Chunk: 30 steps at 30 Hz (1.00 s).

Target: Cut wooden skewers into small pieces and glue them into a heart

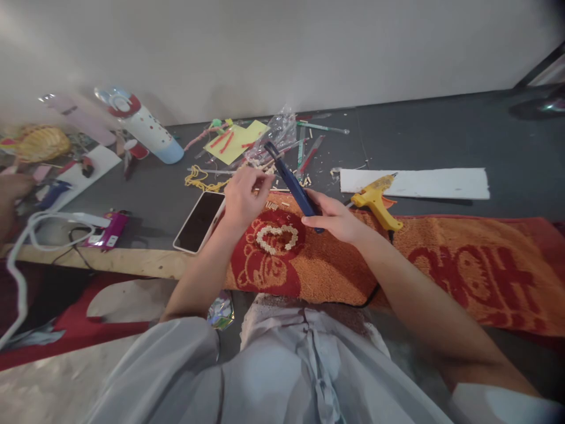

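My right hand (338, 219) grips a dark blue box cutter (293, 187) by its lower end, its dark tip slanting up and away. Just left of the cutter is my left hand (247, 197), its fingers curled together in a pinch; anything between them is too small to make out. Below both hands, a heart-shaped ring of small cream pieces (259, 235) lies on an orange and red towel (335, 265). A few short cream bits (271, 205) rest at the towel's upper edge.
Yellow paper (233, 144), clear plastic wrap (282, 132) and scraps lie beyond my hands. A yellow glue gun (375, 200) rests by a white strip (445, 183). Left are a phone (200, 221), a bottle (148, 129), a purple device (108, 229) and another person's hand (17, 187).
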Each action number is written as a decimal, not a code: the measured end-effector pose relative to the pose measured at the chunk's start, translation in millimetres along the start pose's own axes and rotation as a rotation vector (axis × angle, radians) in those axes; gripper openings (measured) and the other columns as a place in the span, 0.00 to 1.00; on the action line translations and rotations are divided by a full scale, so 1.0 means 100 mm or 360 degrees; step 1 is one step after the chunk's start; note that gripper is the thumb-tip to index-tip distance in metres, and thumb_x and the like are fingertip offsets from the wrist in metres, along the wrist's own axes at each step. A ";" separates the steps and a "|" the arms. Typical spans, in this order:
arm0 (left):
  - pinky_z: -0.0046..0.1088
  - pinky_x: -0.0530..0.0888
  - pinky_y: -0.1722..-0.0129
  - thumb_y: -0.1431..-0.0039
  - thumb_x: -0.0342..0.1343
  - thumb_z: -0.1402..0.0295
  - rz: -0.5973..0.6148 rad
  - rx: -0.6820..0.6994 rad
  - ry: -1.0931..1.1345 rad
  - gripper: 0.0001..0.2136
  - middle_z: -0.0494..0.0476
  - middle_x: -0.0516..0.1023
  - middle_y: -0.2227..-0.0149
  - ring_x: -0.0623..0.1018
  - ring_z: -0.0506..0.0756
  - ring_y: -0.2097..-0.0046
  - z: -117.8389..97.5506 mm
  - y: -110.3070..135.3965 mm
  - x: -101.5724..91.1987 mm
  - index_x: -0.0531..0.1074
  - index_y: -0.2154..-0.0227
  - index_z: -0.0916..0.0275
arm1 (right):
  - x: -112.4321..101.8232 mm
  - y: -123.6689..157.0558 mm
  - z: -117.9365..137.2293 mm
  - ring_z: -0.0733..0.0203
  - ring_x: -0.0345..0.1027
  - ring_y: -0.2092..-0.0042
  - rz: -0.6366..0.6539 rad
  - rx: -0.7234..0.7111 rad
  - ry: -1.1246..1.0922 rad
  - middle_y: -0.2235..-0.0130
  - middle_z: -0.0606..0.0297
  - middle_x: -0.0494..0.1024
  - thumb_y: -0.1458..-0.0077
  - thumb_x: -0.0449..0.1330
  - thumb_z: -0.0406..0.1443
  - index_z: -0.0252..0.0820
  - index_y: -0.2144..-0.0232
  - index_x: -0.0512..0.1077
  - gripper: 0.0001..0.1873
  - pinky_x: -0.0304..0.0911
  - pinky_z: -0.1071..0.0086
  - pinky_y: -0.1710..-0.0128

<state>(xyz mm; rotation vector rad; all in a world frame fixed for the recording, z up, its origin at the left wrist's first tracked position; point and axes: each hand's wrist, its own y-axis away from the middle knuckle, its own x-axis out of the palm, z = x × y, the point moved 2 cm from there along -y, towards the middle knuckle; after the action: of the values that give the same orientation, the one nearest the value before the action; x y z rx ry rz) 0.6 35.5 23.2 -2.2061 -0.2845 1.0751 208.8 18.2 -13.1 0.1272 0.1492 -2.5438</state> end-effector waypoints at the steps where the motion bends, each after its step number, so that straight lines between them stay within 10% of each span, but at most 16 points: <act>1: 0.30 0.68 0.64 0.40 0.54 0.57 0.0103 -0.0041 0.0064 0.15 0.54 0.73 0.75 0.71 0.52 0.69 -0.02 0.01 0.02 0.70 0.76 0.61 | 0.02 0.00 0.02 0.46 0.59 0.39 -0.0011 -0.0011 -0.0004 0.39 0.57 0.67 0.51 0.62 0.41 0.40 0.38 0.60 0.38 0.52 0.51 0.38; 11: 0.34 0.74 0.54 0.52 0.61 0.44 0.0781 -0.0405 0.1346 0.29 0.63 0.78 0.56 0.78 0.58 0.54 -0.14 0.09 0.29 0.69 0.56 0.64 | 0.18 -0.03 0.07 0.50 0.55 0.36 0.0010 -0.0183 -0.0048 0.38 0.59 0.65 0.48 0.61 0.43 0.44 0.37 0.57 0.38 0.50 0.54 0.36; 30: 0.38 0.72 0.49 0.47 0.60 0.50 0.0622 -0.0332 0.1442 0.25 0.65 0.77 0.53 0.76 0.60 0.49 -0.22 0.20 0.35 0.66 0.53 0.63 | 0.13 -0.01 0.04 0.43 0.59 0.38 0.0015 -0.0317 0.0398 0.38 0.52 0.65 0.47 0.60 0.39 0.38 0.39 0.59 0.34 0.53 0.47 0.39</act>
<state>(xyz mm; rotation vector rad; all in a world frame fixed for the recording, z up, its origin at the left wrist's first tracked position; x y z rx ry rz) 37.6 25.5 -1.6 -2.7491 0.4666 0.1266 197.8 11.2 -10.4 0.3662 0.4958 -2.4788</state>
